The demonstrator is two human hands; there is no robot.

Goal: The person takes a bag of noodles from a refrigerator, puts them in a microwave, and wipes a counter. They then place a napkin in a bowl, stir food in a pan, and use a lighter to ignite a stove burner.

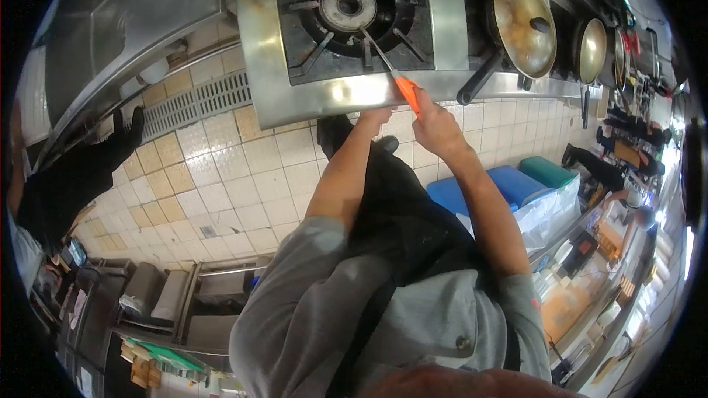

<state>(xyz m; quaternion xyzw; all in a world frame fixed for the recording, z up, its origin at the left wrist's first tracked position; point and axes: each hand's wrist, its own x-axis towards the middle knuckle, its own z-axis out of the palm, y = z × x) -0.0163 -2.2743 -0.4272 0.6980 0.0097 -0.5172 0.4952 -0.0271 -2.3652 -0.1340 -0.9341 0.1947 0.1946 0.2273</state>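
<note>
My right hand is wrapped round the orange handle of a long lighter. The lighter's thin metal tip reaches to the burner of the gas stove, which has a black grate with no pan on it. No flame can be made out there. My left hand is at the stove's front edge, partly hidden under it, so its fingers do not show clearly.
To the right on the stove sit a lidded pan with a black handle and a smaller pan. Blue bins stand at the right. A person's dark-clothed legs are at the left, and other people are far right.
</note>
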